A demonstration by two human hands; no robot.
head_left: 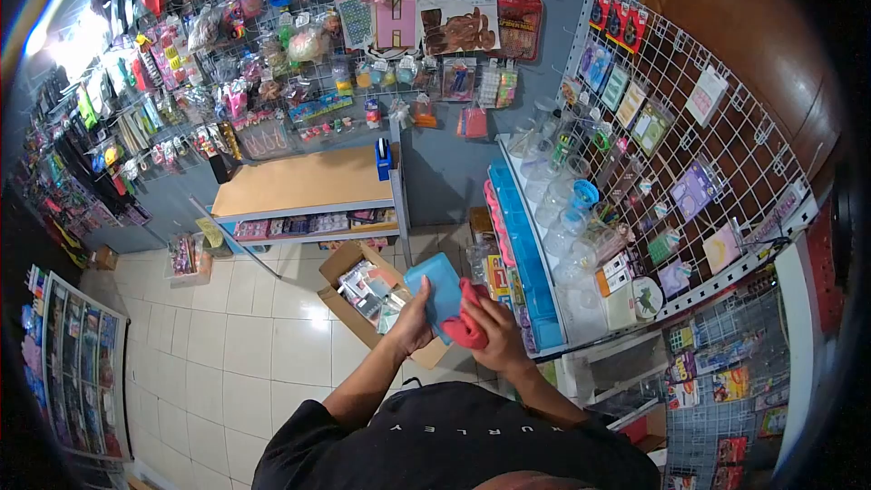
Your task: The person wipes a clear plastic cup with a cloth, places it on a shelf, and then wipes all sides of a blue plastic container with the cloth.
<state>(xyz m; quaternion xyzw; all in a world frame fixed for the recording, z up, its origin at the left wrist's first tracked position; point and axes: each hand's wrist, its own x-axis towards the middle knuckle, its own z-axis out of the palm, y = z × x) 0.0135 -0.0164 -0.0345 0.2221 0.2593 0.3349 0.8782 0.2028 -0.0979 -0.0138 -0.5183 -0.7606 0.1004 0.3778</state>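
Note:
My left hand grips a flat, light-blue plastic container by its near-left side, with the thumb lying over its face. Bunched in my right hand is a red cloth, held against the container's right edge. Whether the blue piece is a box or a lid I cannot make out. Below my left hand, an open cardboard box on the floor holds several small packaged items.
To the right stands a shelf with clear plastic jars and a blue front. A wooden-topped shelf with a blue tape dispenser is ahead. Hanging goods cover the wall; a wire grid rack stands right.

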